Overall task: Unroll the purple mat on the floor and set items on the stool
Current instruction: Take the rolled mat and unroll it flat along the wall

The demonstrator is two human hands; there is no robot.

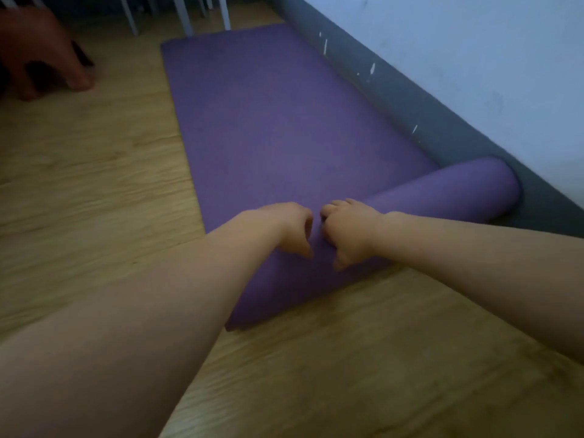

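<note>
On the wooden floor (94, 191), alongside the grey skirting (410, 99) of a pale wall (474, 58), lies the purple mat (278, 121), mostly flat, its far edge near white furniture legs (183, 17). Its near end is a thick roll (442, 194) lying across the mat, one end touching the skirting. Both hands rest on top of the roll, close together. The left hand (290, 226) has its fingers curled over the roll and its thumb pointing down the near side. The right hand (347, 229) grips the roll likewise, fingers bent over the top. Both forearms reach in from the lower edge. A blurred reddish shape (44, 52) sits at the upper left; what it is cannot be told.
</note>
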